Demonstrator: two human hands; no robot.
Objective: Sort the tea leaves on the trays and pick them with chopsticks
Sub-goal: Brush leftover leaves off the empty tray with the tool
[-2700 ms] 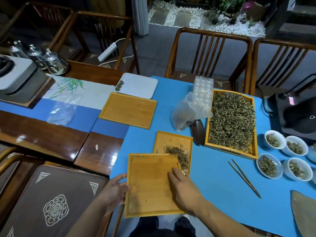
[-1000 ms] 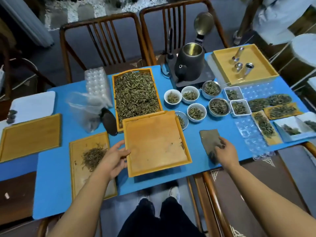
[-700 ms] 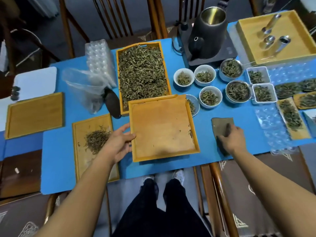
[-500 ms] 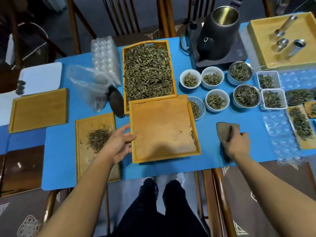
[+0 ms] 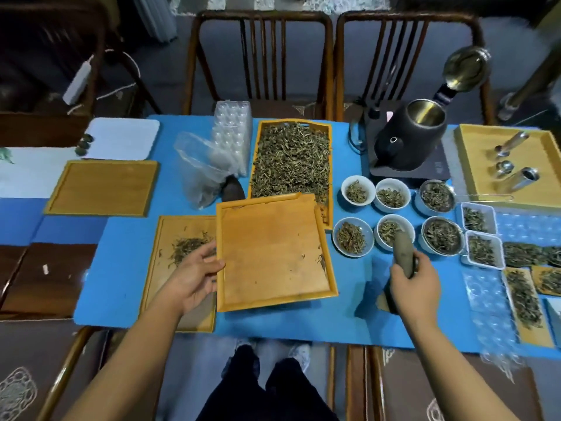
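Left hand [image 5: 194, 275] grips the bamboo tray's [image 5: 273, 253] left edge.

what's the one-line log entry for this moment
left hand: grips edge of square bamboo tray | right hand: holds flat grey-brown scoop lifted | long bamboo tray of tea leaves: untouched

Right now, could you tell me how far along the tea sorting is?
Early stage. Done: six round bowls and other small dishes already hold leaves. In hand: the left hand grips the nearly bare bamboo tray, and the right hand holds a dark scoop. Left: the big tray of tea leaves is full, and no chopsticks are visible.
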